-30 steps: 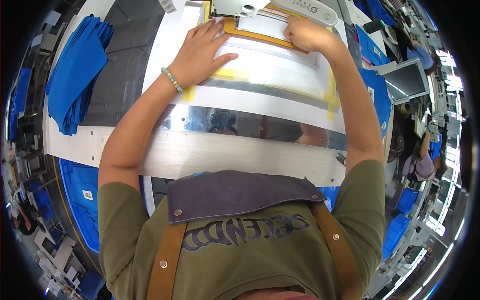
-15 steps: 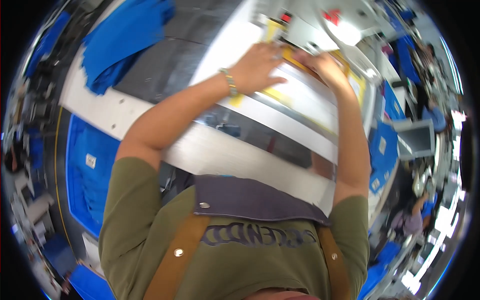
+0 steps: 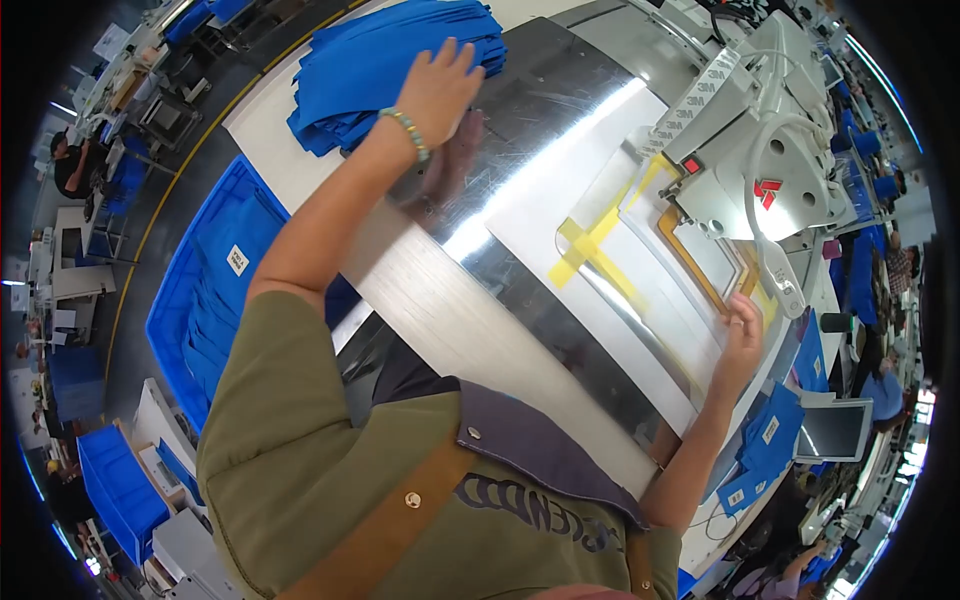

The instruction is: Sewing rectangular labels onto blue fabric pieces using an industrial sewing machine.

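1. Edges: the pale table edge strip (image 3: 430,310) runs diagonally along the person's front. Blue bin (image 3: 172,330) with folded blue fabric sits just off its left side.
2. Room: a stretch of reflective metal plate (image 3: 545,85) lies between the blue fabric stack (image 3: 375,70) and the white sheet (image 3: 610,335), so the left hand has side room there. The right side is tighter: the white machine head (image 3: 735,185) overhangs the brown-orange frame (image 3: 692,265), and blue fabric pieces (image 3: 770,430) and a monitor (image 3: 838,430) sit beyond the right forearm.
3. Left hand (image 3: 440,92): wide, fingers extended and a little spread, over the right end of the stack. Can't tell if the fingertips touch cloth. Beaded bracelet (image 3: 405,133) on that wrist.
4. Right hand (image 3: 738,345): fingers bent, at the frame's near right corner, looks in contact. Can't tell if it's a grip or just a rest; thumb position unclear.
5. Frame: under the machine head, above the white sheet. Yellow tape (image 3: 578,248) crosses the sheet's left part.
6. Vs half a second ago: left hand was by the frame's left end, now it's out over the stack. Right hand was up on the frame, now at its near corner. View has swung left; stack and machine head show more fully.
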Action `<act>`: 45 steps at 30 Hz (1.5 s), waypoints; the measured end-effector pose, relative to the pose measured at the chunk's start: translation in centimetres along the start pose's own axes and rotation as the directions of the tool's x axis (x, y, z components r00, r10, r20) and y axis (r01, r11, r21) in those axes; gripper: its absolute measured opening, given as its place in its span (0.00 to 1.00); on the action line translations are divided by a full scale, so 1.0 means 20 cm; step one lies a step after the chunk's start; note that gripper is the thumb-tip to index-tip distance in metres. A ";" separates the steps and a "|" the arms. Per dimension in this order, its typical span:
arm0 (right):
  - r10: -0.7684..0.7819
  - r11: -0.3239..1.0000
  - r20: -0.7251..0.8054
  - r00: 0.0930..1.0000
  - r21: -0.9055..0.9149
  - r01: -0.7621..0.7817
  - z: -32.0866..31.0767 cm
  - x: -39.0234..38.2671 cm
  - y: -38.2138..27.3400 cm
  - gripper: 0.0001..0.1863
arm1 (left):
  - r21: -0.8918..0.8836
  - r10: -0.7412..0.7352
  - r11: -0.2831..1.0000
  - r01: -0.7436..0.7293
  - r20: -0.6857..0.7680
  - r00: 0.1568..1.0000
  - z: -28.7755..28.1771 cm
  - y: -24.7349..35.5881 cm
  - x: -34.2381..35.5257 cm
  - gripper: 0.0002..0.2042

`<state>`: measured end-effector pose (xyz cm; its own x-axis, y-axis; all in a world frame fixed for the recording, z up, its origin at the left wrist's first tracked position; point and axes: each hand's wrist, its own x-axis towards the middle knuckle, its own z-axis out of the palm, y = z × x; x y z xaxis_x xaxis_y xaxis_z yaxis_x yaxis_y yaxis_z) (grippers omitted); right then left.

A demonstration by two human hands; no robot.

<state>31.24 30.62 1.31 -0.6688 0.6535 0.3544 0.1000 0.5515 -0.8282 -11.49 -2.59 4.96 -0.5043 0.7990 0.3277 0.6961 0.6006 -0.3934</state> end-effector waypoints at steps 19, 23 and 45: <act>-0.306 0.913 0.469 0.829 -0.101 0.394 0.34 0.02 -0.47 0.13 | -0.634 0.140 0.724 -0.273 -0.253 0.957 -0.06 0.46 -0.31 0.13; -0.421 0.773 0.475 0.773 -0.259 0.580 0.65 0.05 -0.51 0.17 | -0.601 0.247 0.710 -0.367 -0.276 0.929 -0.08 0.65 -0.33 0.19; -0.640 0.308 0.410 0.649 -0.637 0.706 0.41 0.15 -0.21 0.06 | -0.423 0.346 0.748 -0.512 -0.410 0.844 0.01 0.33 -0.11 0.12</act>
<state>22.80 26.05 2.32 -0.8006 -0.1415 0.5823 0.0277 0.9619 0.2719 -5.82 -0.31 1.45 0.0248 0.8699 0.4926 0.9947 0.0276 -0.0989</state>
